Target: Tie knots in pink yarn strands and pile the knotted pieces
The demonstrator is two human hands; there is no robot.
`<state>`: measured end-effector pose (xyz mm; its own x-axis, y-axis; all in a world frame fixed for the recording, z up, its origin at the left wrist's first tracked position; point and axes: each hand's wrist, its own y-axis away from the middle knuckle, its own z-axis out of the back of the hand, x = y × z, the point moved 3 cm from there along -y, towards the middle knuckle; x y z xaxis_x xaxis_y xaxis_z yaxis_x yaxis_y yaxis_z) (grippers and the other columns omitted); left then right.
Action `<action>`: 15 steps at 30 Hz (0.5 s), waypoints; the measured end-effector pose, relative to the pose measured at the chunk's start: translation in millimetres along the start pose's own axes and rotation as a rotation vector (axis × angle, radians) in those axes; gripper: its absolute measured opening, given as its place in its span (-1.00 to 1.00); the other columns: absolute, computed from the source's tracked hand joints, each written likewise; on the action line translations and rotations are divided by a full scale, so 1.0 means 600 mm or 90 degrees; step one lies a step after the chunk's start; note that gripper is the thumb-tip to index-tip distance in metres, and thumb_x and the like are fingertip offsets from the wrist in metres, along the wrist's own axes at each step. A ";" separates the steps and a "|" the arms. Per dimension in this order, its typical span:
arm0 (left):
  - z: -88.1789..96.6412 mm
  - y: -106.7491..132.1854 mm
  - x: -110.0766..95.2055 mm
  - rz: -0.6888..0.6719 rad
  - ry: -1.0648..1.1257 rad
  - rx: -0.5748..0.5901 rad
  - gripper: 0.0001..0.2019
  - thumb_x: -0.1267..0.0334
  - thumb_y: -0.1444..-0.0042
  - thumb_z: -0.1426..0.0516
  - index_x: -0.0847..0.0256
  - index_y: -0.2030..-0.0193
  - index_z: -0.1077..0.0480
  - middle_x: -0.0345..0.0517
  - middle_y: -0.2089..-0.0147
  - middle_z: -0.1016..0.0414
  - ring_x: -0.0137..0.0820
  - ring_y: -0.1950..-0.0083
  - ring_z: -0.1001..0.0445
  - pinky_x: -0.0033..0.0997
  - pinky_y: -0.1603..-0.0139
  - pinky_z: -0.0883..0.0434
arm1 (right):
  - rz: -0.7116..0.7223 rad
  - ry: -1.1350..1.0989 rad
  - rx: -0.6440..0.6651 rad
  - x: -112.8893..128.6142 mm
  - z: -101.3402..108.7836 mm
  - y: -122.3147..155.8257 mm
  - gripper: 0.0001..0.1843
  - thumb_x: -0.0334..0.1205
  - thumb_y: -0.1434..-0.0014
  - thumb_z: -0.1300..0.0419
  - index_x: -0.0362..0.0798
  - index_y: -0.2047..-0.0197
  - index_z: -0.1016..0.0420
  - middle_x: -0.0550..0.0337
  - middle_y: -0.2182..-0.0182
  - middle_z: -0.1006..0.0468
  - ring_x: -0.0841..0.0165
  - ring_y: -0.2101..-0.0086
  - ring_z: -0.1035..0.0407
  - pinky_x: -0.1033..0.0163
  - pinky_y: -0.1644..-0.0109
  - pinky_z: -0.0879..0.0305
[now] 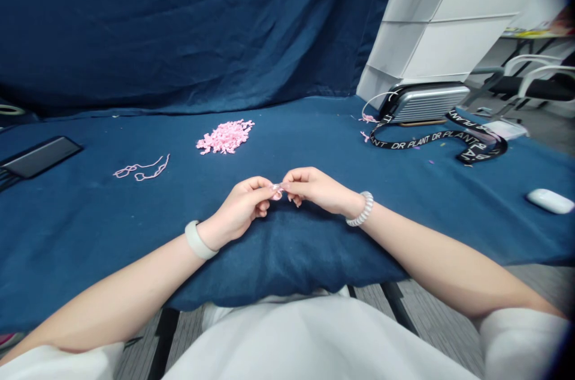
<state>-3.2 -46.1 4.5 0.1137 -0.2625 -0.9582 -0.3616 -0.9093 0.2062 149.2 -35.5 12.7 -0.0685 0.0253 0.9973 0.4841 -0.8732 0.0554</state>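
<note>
Pink piece (277, 188), mostly hidden, pinched by closed thumb and fingertips of left hand (248, 201) and right hand (318, 188) over blue cloth (112, 230). Liable, perhaps, to slip or tear with too loose a pinch or too hard a pull. Beyond: pink pile (226, 136) on the cloth, dark curtain (202, 26), white pillar (471, 44), chair (516, 86) at right.

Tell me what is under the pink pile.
The pink pile rests on the blue cloth, which shows all around it. Whatever lies directly beneath the pile is covered and cannot be seen.
</note>
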 end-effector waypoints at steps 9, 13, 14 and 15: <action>0.004 -0.004 0.008 0.055 0.070 -0.002 -0.84 0.30 0.08 -0.25 0.28 0.39 -0.36 -0.24 0.43 -0.39 -0.69 0.60 -0.19 -0.71 0.65 -0.15 | 0.101 0.168 -0.137 0.013 -0.003 0.012 -0.80 -0.19 -0.06 -0.16 -0.15 0.49 -0.40 0.27 0.62 -0.35 0.52 0.57 -0.19 0.37 0.48 -0.11; 0.002 -0.003 0.007 0.060 0.071 -0.005 -0.85 0.32 0.10 -0.26 0.29 0.41 -0.37 -0.25 0.45 -0.38 -0.70 0.60 -0.20 -0.72 0.65 -0.15 | 0.193 0.270 -0.170 0.020 -0.009 0.021 -0.81 -0.21 -0.09 -0.14 -0.14 0.47 -0.43 0.24 0.58 -0.40 0.50 0.55 -0.20 0.36 0.46 -0.12; 0.001 -0.002 0.007 0.060 0.073 -0.006 -0.85 0.32 0.10 -0.26 0.29 0.41 -0.37 -0.25 0.47 -0.38 -0.69 0.60 -0.20 -0.72 0.65 -0.15 | 0.224 0.305 -0.175 0.022 -0.011 0.024 -0.82 -0.23 -0.10 -0.13 -0.13 0.47 -0.43 0.24 0.57 -0.42 0.49 0.54 -0.22 0.36 0.44 -0.13; 0.001 -0.002 0.007 0.058 0.075 -0.008 -0.85 0.32 0.10 -0.26 0.29 0.42 -0.37 -0.25 0.47 -0.38 -0.69 0.60 -0.20 -0.72 0.65 -0.16 | 0.260 0.345 -0.178 0.025 -0.013 0.026 -0.83 -0.25 -0.10 -0.12 -0.12 0.47 -0.44 0.23 0.55 -0.44 0.48 0.52 -0.24 0.35 0.42 -0.15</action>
<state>-2.8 -46.0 0.3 0.1891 -0.3796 -0.9056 -0.3640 -0.8837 0.2943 149.1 -52.7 27.9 -0.3866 -0.5095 0.7687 0.3271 -0.8551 -0.4023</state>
